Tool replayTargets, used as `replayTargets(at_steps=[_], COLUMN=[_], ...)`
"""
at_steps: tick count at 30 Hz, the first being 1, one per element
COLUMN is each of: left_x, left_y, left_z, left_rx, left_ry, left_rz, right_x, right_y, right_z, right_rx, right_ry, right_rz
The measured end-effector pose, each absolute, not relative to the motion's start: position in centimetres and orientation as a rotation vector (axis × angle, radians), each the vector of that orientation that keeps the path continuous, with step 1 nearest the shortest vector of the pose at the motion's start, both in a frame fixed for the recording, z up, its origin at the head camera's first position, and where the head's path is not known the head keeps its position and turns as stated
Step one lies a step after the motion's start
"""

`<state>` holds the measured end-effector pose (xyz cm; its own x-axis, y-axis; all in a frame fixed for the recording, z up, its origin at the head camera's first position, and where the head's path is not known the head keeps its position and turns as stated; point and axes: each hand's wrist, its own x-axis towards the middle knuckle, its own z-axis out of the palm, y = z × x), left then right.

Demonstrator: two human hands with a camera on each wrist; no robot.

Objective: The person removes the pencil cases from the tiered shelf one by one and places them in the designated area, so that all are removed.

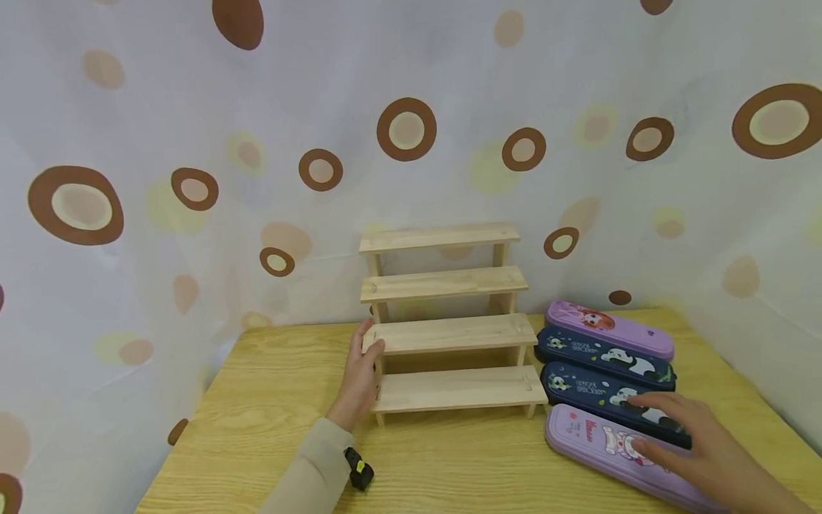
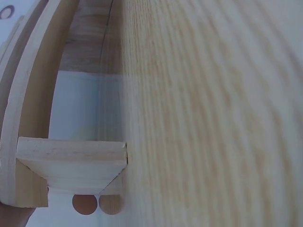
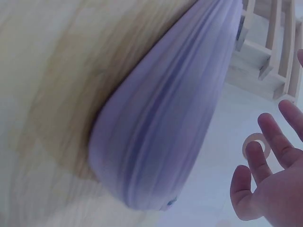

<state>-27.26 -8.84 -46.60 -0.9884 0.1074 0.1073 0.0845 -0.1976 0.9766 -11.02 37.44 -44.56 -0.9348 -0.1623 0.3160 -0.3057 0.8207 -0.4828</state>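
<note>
A four-tier wooden stepped shelf (image 1: 449,333) stands upright at the middle of the table. My left hand (image 1: 359,375) holds its left side at the second tier from the bottom, thumb on the board's end. In the left wrist view only a bit of that hand (image 2: 14,215) shows beside the wood. My right hand (image 1: 706,446) hovers with spread fingers over the near end of the pencil cases. Beneath it lie a light purple pencil case (image 1: 578,432) and a dark blue panda pencil case (image 1: 578,382). The right wrist view shows the spread fingers apart from the purple case (image 3: 151,142).
Behind these two lie another dark blue panda case (image 1: 591,348) and a purple case with a cartoon girl (image 1: 616,330), all side by side right of the shelf. The wood-grain table (image 1: 270,414) meets a dotted curtain (image 1: 411,64) at the back and sides.
</note>
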Motion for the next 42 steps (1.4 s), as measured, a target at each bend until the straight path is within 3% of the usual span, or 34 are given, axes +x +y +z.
replayTargets(at_steps=[10,23,42], left_x=[-27.5,-27.5,-26.4], left_y=[-8.7,-9.3,-9.9], left_z=[-46.6,-46.6,-45.8], left_rx=[0.213,0.175,0.158], left_ry=[1.938,1.931,2.274], left_rz=[2.407,2.415,2.219], right_x=[-11.7,-13.0,-18.2], right_y=[36.1,32.2,27.0], right_z=[-43.9,-43.1,-41.0], right_rx=[0.323,0.466,0.563], right_ry=[-2.849,-2.679,-2.593], right_rz=[0.92,0.882,1.115])
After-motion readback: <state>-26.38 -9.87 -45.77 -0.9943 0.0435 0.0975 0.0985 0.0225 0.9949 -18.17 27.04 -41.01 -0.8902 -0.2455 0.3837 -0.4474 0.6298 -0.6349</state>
